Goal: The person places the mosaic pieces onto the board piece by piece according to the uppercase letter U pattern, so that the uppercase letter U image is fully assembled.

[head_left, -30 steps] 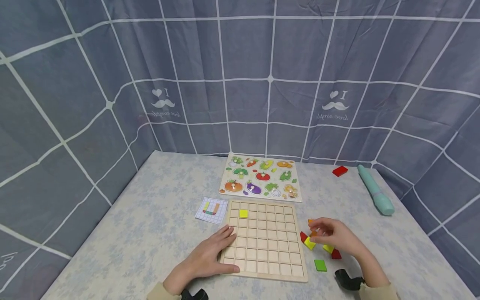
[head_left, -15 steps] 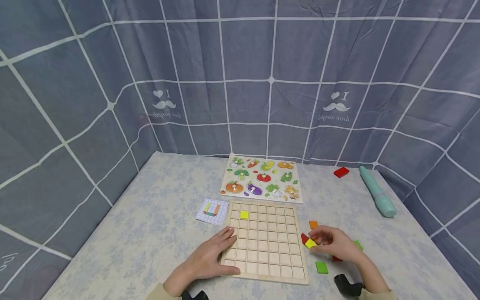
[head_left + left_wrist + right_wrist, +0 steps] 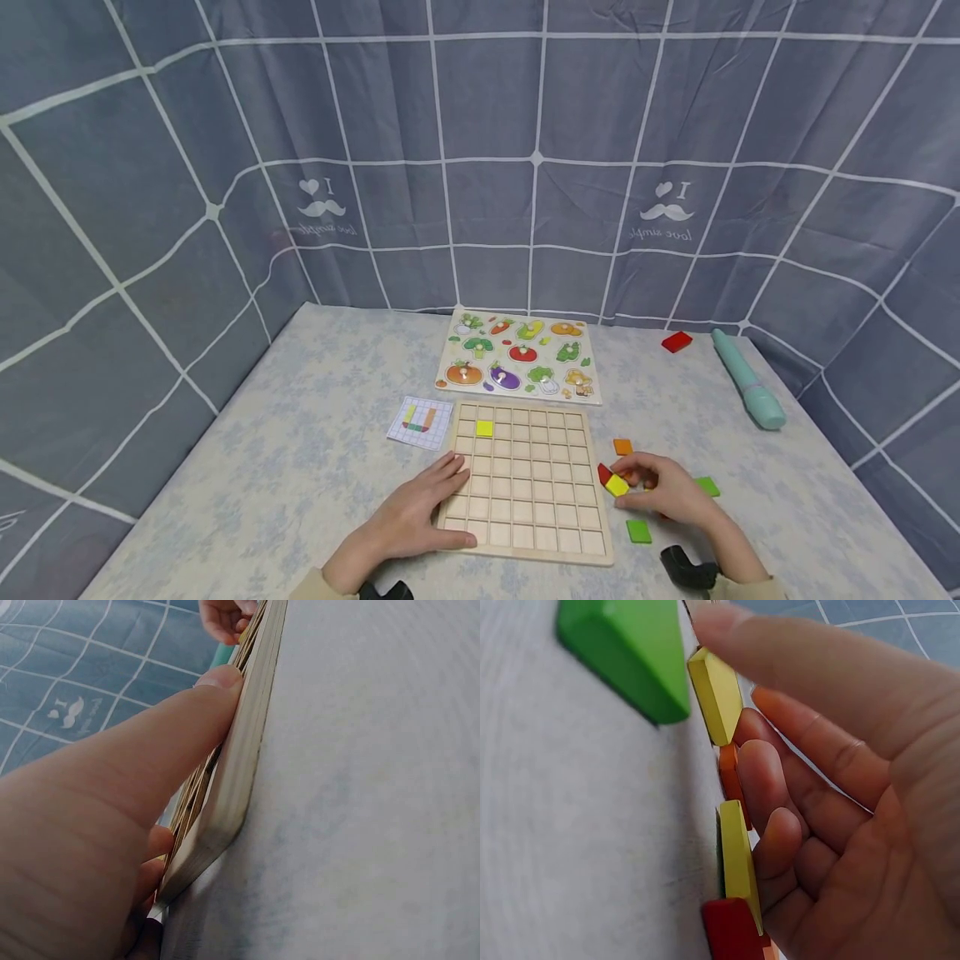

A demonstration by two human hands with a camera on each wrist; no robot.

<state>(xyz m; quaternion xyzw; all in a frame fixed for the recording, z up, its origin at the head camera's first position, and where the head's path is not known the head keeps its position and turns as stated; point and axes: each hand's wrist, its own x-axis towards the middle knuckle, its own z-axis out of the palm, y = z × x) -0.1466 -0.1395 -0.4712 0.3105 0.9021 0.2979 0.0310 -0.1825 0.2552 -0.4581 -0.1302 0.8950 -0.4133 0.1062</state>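
Observation:
My left hand (image 3: 412, 512) rests on the near left corner of a wooden grid board (image 3: 525, 490), fingers spread along its left side and thumb over the front edge. One yellow square (image 3: 484, 428) lies in an upper-left cell. Right of the board, my right hand (image 3: 667, 492) pinches a yellow tile (image 3: 617, 485) between thumb and index finger, low at the table beside a red tile (image 3: 604, 473). In the right wrist view, another yellow tile (image 3: 739, 855), an orange piece (image 3: 730, 772) and a red piece (image 3: 731, 930) lie near the curled fingers.
Green tiles (image 3: 638, 531) and an orange tile (image 3: 622, 447) lie around the right hand. A pattern card (image 3: 420, 422) is left of the board. Behind stands a vegetable puzzle (image 3: 517, 357); a red block (image 3: 677, 342) and a teal cylindrical object (image 3: 750, 383) lie back right.
My right hand has moved slightly down from over the orange piece to the yellow tile, thumb and index finger closing at its edges. The left hand stays on the board.

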